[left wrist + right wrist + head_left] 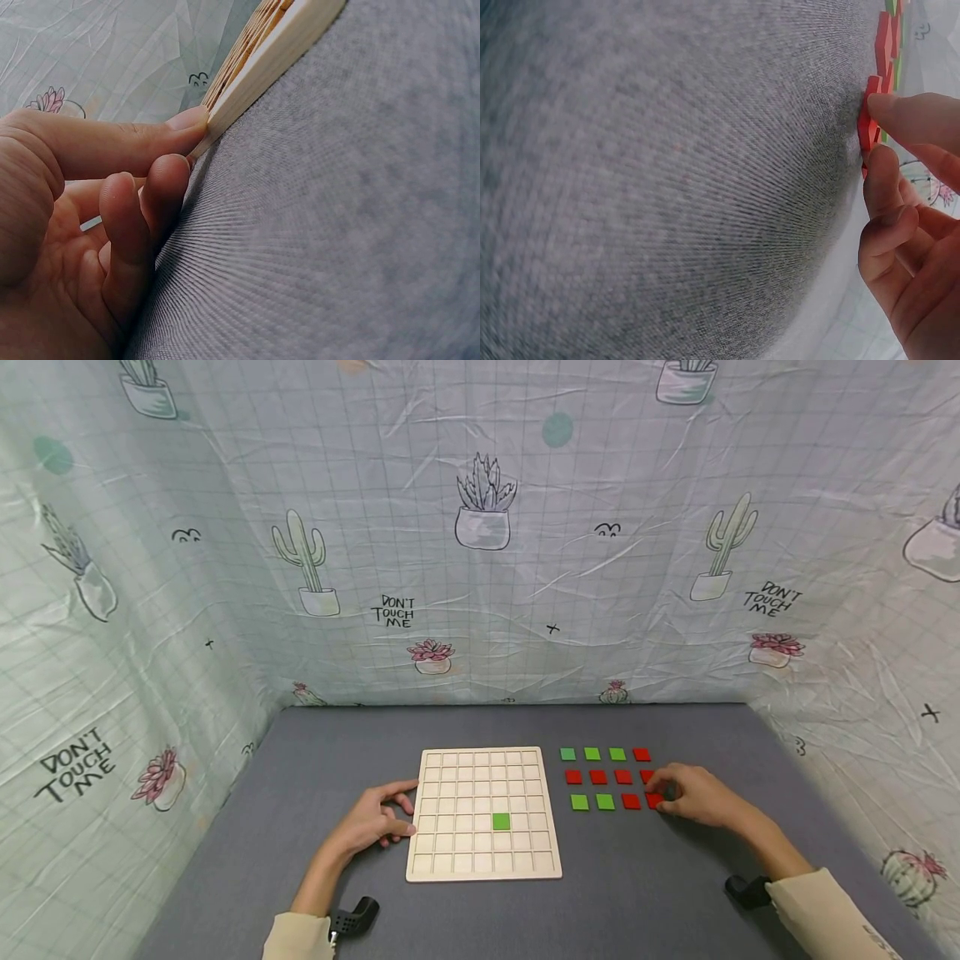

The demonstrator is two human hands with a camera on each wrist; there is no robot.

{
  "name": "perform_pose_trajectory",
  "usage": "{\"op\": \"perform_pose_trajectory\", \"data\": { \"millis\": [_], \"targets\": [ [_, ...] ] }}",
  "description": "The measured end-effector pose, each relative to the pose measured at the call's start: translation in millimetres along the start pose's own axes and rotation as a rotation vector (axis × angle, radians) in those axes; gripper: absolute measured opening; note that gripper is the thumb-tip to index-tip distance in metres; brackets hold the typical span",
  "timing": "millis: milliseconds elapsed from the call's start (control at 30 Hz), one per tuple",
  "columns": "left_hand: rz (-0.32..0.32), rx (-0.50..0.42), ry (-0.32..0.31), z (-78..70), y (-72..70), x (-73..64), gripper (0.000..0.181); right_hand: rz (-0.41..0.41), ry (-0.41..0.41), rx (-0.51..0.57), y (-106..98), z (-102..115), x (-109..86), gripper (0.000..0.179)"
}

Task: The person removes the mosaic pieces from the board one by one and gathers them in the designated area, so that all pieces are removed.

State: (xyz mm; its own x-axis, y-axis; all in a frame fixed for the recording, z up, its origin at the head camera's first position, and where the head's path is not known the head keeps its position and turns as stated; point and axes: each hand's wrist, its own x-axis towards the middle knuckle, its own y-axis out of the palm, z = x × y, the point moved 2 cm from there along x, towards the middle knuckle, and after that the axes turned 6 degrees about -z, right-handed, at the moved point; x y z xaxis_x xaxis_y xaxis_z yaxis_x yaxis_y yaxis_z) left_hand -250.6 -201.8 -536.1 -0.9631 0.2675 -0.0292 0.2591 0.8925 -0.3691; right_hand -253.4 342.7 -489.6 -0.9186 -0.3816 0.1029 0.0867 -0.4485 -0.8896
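Note:
A pale wooden grid board (pixel 450 843) lies flat on the grey table, with one green tile (pixel 501 821) in a cell right of its middle. My left hand (pixel 370 821) is at the board's left edge; the index finger reaches to it higher up and the thumb (pixel 169 133) presses on it lower down. To the right of the board, small red and green square tiles lie in three rows. My right hand (pixel 693 793) pinches the red tile (pixel 654 801) at the right end of the nearest row, its thumb (pixel 900 111) on the tile's edge. Its fingers partly cover the red tile (pixel 647 775) behind.
The far row holds three greenish tiles (pixel 592 753) and a red tile (pixel 641 754). Red tiles (pixel 597 777) fill the middle row. Two green tiles (pixel 580 802) start the near row. A cactus-printed curtain (pixel 487 610) encloses the grey table (pixel 495 727) at the back and sides.

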Motion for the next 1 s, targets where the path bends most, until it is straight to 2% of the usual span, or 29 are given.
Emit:
{"op": "perform_pose_trajectory", "data": {
  "millis": [267,533,833,1000],
  "targets": [
    [-0.004,0.007,0.001,0.8,-0.4,0.7,0.081,-0.004,-0.014,0.006,-4,4,3.6,0.022],
    [-0.004,0.0,0.003,-0.5,-0.4,0.7,0.08,0.021,0.01,-0.003,-7,27,18.4,0.025],
    [0.006,0.001,0.005,-1.7,0.5,0.0,0.08,0.001,-0.149,0.015,4,62,40.1,0.02],
    [0.002,-0.007,-0.004,-2.3,0.0,0.1,0.08,0.015,-0.18,0.045,14,82,51.7,0.021]
  ]
}}
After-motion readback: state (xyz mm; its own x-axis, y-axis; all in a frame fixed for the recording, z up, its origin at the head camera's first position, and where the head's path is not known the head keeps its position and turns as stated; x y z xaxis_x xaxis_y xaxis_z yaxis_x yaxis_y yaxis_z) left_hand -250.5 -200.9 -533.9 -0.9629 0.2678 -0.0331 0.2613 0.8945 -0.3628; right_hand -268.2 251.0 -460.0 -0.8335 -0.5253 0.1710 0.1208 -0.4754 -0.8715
